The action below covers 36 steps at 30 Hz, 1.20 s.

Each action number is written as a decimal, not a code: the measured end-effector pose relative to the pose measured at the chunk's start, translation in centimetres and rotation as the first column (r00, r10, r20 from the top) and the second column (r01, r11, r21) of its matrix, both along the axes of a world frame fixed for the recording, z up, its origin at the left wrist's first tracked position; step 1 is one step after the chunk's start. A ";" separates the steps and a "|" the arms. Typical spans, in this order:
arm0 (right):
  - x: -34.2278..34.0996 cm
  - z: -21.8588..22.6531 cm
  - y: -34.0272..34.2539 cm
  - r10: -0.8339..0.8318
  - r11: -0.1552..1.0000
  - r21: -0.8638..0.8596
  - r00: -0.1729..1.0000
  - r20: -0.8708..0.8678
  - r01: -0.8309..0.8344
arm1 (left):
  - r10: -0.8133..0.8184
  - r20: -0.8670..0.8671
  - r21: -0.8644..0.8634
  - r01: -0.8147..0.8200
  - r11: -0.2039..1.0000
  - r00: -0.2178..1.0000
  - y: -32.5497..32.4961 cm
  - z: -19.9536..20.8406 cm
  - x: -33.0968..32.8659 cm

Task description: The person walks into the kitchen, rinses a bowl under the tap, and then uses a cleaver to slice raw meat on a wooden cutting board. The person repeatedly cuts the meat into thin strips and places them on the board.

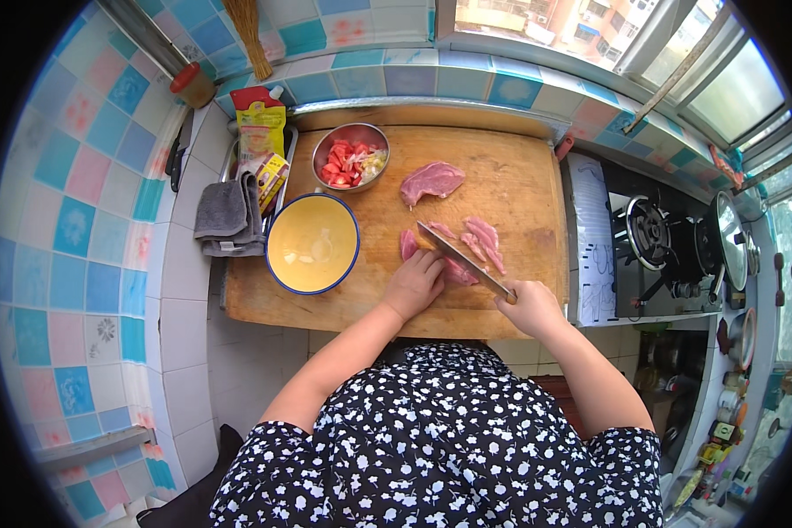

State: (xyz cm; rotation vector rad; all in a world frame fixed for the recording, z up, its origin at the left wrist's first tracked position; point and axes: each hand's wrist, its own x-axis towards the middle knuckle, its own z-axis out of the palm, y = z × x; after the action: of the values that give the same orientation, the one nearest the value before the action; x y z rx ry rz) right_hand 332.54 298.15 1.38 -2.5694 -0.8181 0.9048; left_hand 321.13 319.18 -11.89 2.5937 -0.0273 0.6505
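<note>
My right hand (530, 305) grips the handle of a kitchen knife (456, 253), whose blade slants up-left over raw pink meat. My left hand (414, 282) presses down on the piece of meat (409, 244) under the blade, fingers curled. Several cut slices (484, 239) lie just right of the blade. A larger uncut piece of meat (431, 181) rests farther back on the wooden cutting board (510, 176).
A yellow bowl with a blue rim (312, 243) and a metal bowl of chopped tomato (351, 157) stand on the board's left. A grey cloth (227, 218) and packets (262, 128) lie left of it. A gas stove (651, 233) with a pot lid (730, 238) is on the right.
</note>
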 end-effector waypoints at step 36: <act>0.3 -2.8 6.2 0.081 0.996 -0.025 0.996 0.034 -0.081 | 0.021 0.036 -0.050 -0.019 0.999 0.999 0.1 0.4 0.1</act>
State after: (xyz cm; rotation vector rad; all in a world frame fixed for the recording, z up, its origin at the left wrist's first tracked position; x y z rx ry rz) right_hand 332.83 304.31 -1.43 -2.5961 -0.9331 0.9002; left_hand 321.26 319.31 -11.48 2.5376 0.0033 0.6973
